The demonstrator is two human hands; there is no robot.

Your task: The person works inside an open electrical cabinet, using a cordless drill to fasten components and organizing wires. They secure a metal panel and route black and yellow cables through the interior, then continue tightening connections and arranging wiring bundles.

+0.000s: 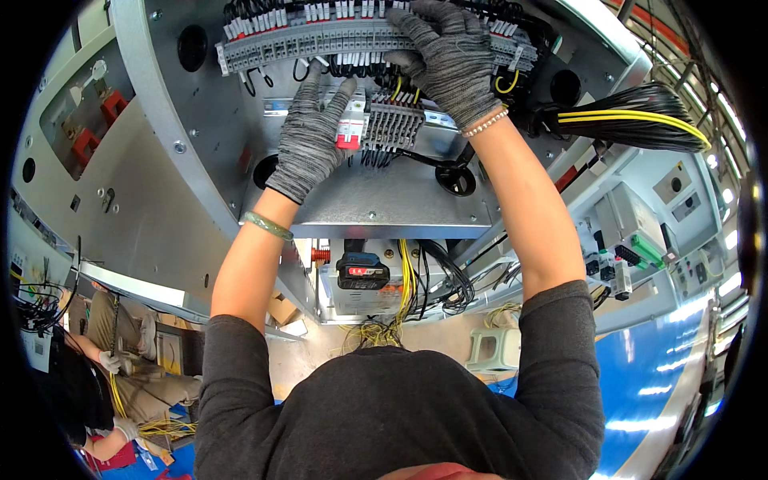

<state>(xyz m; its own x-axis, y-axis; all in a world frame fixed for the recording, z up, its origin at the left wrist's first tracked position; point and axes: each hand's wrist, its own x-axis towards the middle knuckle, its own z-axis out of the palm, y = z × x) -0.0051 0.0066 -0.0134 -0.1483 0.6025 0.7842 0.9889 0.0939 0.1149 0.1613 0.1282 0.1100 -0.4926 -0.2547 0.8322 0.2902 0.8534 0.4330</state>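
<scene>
A grey metal cabinet (pixel 160 184) fills the upper half of the frame, its back panel tilted toward the viewer. Inside it, 2 rows of parts sit on rails: a long terminal strip (pixel 320 38) across the top, thick with black wires, and below it, at upper centre, a shorter terminal block (pixel 394 126) beside a white breaker (pixel 352 122) with a red tab. A bundle of black and yellow cables (pixel 640 118) fans out at upper right.

The left hand (pixel 308 136) (grey knit glove) lies open, fingers extended, fingertips touching the breaker. The right hand (pixel 450 58) curls down over the strip's right end; whether it pinches anything there I cannot tell.
</scene>
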